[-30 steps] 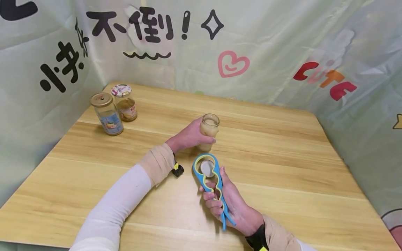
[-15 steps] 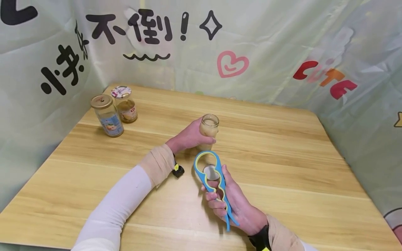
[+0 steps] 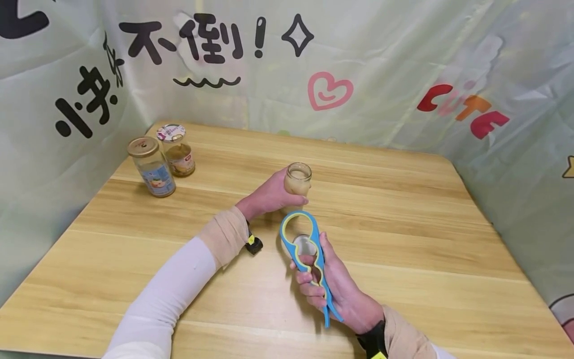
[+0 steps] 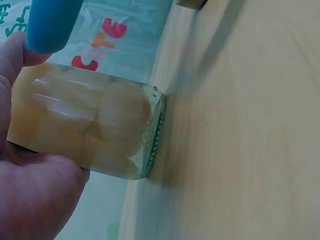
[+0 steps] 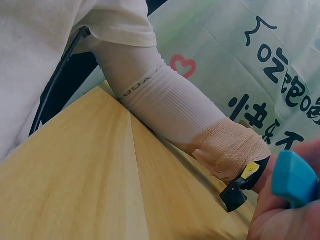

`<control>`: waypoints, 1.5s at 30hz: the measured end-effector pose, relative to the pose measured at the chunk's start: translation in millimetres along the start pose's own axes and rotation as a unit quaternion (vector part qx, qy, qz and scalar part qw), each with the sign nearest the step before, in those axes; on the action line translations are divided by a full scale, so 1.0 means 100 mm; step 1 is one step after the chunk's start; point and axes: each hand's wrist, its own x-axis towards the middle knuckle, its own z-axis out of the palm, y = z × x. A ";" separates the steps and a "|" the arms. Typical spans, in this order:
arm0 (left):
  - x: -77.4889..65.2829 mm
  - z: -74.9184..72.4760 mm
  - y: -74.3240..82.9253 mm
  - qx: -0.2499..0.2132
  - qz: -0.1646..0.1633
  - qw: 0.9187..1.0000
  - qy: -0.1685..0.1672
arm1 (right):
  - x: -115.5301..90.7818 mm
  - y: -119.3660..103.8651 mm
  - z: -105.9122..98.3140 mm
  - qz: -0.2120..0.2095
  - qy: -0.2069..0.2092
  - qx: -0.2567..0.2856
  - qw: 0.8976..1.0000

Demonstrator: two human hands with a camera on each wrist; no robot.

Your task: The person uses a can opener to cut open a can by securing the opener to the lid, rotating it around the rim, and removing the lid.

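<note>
In the head view my left hand (image 3: 275,193) grips an open glass jar (image 3: 298,180), fingers behind it and thumb across its front. The left wrist view shows pale yellow fruit pieces inside the jar (image 4: 85,120), its base close to the tabletop. My right hand (image 3: 338,289) holds a blue jar opener (image 3: 285,245) with yellow inner edging, its ring pointing toward the jar. A round, silvery lid (image 3: 305,244) shows through the opener, right at the right fingers; its lower part is hidden. The opener's blue end (image 5: 294,177) appears in the right wrist view.
Two lidded jars stand at the back left: one with a gold lid and blue label (image 3: 154,169), one with a patterned lid (image 3: 177,152). The wooden table (image 3: 403,209) meets printed cloth walls (image 3: 381,60) at its back and sides.
My right hand has shifted slightly right with the opener, and the lid has moved along with it, now sitting lower in the ring. The left hand keeps its hold on the jar.
</note>
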 end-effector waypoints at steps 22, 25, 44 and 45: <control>0.02 0.09 0.01 -0.002 0.000 1.000 -0.005 | -0.01 0.00 -0.02 -0.018 0.009 -0.037 0.999; 0.03 0.09 0.02 0.003 -0.003 1.000 -0.010 | 0.00 0.00 -0.02 -0.016 0.011 -0.041 0.999; -0.10 0.09 0.29 0.009 -0.002 1.000 -0.015 | -0.01 -0.02 -0.01 -0.020 0.005 -0.076 0.997; -0.10 0.10 0.27 0.010 -0.001 1.000 -0.016 | -0.01 -0.02 -0.01 -0.020 0.006 -0.077 0.997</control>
